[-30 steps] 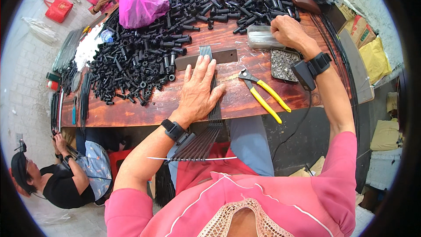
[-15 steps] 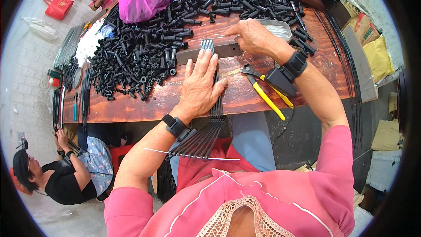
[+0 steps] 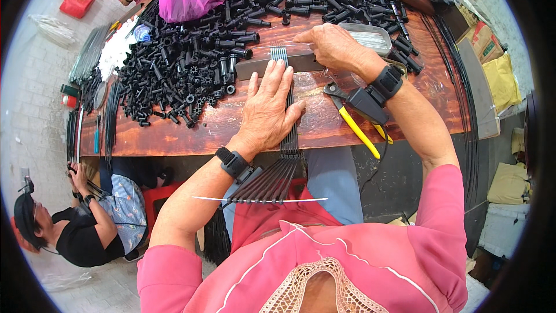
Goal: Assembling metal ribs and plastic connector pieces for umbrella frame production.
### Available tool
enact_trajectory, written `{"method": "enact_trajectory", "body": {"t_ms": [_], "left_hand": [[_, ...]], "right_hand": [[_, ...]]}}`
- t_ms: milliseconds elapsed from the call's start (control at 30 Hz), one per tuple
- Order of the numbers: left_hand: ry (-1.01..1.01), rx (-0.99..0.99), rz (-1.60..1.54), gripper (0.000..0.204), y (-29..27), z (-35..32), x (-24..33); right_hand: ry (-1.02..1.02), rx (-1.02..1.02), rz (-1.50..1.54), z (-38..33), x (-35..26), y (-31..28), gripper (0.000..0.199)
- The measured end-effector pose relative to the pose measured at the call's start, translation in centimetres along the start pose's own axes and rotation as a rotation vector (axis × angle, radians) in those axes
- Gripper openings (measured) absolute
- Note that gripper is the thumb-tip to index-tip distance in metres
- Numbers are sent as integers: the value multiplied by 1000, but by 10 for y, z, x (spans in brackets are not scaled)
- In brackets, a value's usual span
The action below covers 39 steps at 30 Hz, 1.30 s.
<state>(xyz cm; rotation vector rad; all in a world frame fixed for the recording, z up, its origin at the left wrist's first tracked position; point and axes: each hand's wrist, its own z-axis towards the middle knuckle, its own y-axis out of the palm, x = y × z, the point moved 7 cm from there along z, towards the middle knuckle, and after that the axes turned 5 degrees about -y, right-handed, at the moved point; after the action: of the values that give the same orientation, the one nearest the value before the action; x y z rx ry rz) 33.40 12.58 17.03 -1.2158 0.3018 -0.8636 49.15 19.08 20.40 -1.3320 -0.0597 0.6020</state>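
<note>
Left hand (image 3: 267, 106): laid flat over the rods, palm down; the fingers are held nearly together and straight, the thumb is spread away.
Right hand (image 3: 339, 49): held beyond the bar, right of the rod tips, index finger pointed left; whether anything is pinched cannot be told.
Rods (image 3: 289, 133): a narrow row of dark rods, pinned by the left hand on the worktop (image 3: 226, 130); the far tips are laid over the bar, while the near part is fanned out past the edge, above the lap.
White stick (image 3: 307, 200): run crosswise through the near ends, with both its ends left sticking out.
Done, as judged: the near ends are strung, and the far tips are lined up side by side.
Left, as judged: the far tips do not look finished; whether anything fine has been fitted there cannot be made out.
Bar (image 3: 310, 64): a dark flat strip, lying crosswise under the tips.
Clear box (image 3: 365, 25): set just beyond the right hand, filled with thin pale pins.
Pliers (image 3: 360, 133): yellow-handled, laid near the right forearm, partly hidden.
Black parts (image 3: 185, 64): heaped loose across the left and far worktop.
</note>
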Motion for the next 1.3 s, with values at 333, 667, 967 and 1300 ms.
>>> {"method": "enact_trajectory", "body": {"t_ms": [333,667,967,1300], "left_hand": [[-6,-19,12,65,0,0,1],[3,-8,7,65,0,0,1],[-2,-4,4,65,0,0,1],[4,13,-21,65,1,-1,0]], "right_hand": [[-22,-32,-98,8,5,0,45],[-43,-106,-62,18,6,-3,50],[-16,-138,-60,23,8,2,50],[4,-154,59,24,8,4,50]]}}
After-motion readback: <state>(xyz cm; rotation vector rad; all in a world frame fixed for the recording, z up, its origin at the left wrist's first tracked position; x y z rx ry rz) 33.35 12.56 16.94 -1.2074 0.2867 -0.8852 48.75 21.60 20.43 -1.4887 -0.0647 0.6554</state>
